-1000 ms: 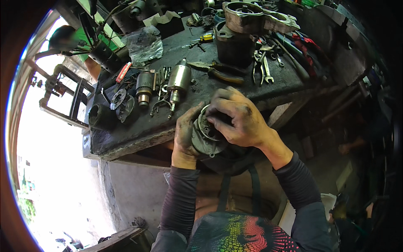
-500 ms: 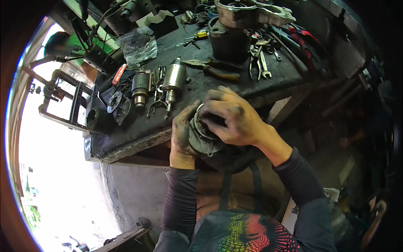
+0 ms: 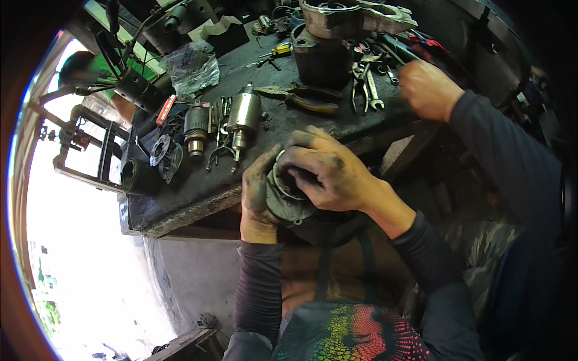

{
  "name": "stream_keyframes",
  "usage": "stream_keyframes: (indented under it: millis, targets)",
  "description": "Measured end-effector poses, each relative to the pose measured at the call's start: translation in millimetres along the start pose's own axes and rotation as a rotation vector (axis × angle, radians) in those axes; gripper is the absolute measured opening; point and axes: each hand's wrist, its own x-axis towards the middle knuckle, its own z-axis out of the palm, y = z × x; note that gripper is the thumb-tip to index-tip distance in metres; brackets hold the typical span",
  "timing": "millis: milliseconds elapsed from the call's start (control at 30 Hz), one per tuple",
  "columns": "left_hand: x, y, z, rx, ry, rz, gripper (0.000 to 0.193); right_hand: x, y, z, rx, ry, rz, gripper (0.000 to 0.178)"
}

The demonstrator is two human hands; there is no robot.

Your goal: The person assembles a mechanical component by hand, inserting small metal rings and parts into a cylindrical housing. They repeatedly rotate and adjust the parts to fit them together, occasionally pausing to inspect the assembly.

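Note:
My left hand (image 3: 257, 195) is wrapped round the side of a grey, round metal housing (image 3: 289, 207) with a flange, held in front of the bench edge. My right hand (image 3: 328, 171) is closed over the housing's round opening, its fingertips bent down inside the rim. What those fingertips pinch, if anything, is hidden. On the bench beyond my hands lie a shiny cylindrical armature (image 3: 245, 111), a smaller copper-ended armature (image 3: 195, 129) and a metal shift fork (image 3: 221, 156).
Another person's hand (image 3: 430, 90) reaches in from the right beside several wrenches (image 3: 373, 90). Pliers (image 3: 313, 102), a yellow screwdriver (image 3: 282, 49), a dark pot (image 3: 322, 63) under a metal casting (image 3: 331, 18), and a plastic bag (image 3: 191, 69) are on the dark bench (image 3: 180, 207).
Another person's arm has come in from the right over the tools. My hands keep their grip on the housing, with my right fingers slightly shifted at the opening.

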Motion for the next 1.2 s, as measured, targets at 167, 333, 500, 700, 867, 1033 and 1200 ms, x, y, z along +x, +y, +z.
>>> stream_keyframes:
  millis: [167, 333, 500, 700, 867, 1033, 1200]
  targets:
    - [1.3, 1.7, -2.6, -0.017, -0.109, -0.002, 0.036, -4.5, -0.6, 0.0, 0.042, -0.017, -0.017, 0.026]
    - [1.3, 3.4, 0.5, -0.027, -0.165, -0.005, 0.043, -10.9, -6.6, 5.9, 0.041, 0.042, 0.058, 0.03]
    - [2.5, -0.3, 3.5, 0.0, -0.098, -0.016, 0.044, -12.5, -19.1, 9.3, -0.185, 0.143, 0.176, 0.032]
    - [1.8, -1.4, -2.1, -0.067, -0.234, -0.032, 0.043, -16.4, -21.7, 7.6, -0.265, 0.111, 0.108, 0.034]
    - [4.4, -0.9, -7.5, -0.06, -0.196, -0.03, 0.042, -11.0, -19.4, 4.2, -0.29, 0.113, 0.202, 0.035]
    - [7.0, 0.7, -11.9, -0.064, -0.165, -0.049, 0.04, -6.1, -25.2, 1.9, -0.234, 0.09, 0.117, 0.029]
    - [5.8, -1.2, -13.6, 0.011, -0.143, 0.0, 0.041, -7.2, -21.5, 3.8, -0.242, 0.068, -0.002, 0.032]
